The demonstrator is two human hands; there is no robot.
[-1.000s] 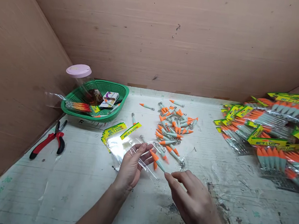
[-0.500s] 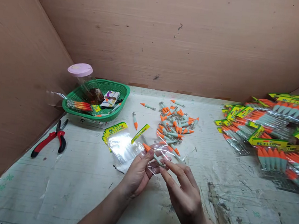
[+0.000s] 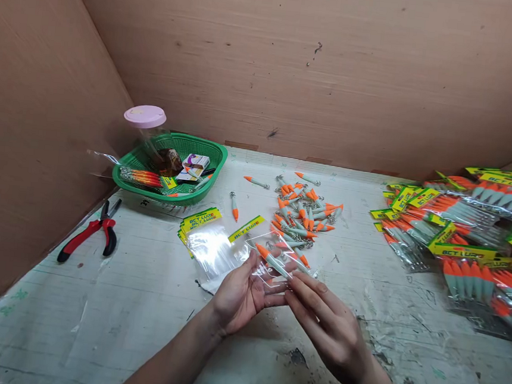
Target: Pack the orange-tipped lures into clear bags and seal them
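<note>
Held in my left hand (image 3: pixel 238 298) is a clear plastic bag (image 3: pixel 252 239) with a yellow printed header, its film spread over the fingers. My right hand (image 3: pixel 331 324) pinches the hook end of a pale green fishing lure (image 3: pixel 279 266). The lure's orange tip points up and left, over the bag and my left fingers. Whether the tip is inside the film I cannot tell. Just beyond the hands lies a heap of loose lures (image 3: pixel 301 217). A stack of header bags (image 3: pixel 208 247) rests left of the held bag.
Red-handled pliers (image 3: pixel 85 240) lie at the left. Behind them stands a green basket (image 3: pixel 221 156) with a pink-lidded jar (image 3: pixel 145 116), a small box (image 3: pixel 194 167) and packed lures. Several filled lure packets (image 3: pixel 464 276) are piled at the right. A wooden panel (image 3: pixel 293 70) closes the back.
My right hand has moved slightly right and down with the lure. My left thumb has come off the lure, and the bag film now lies spread wider around it.
</note>
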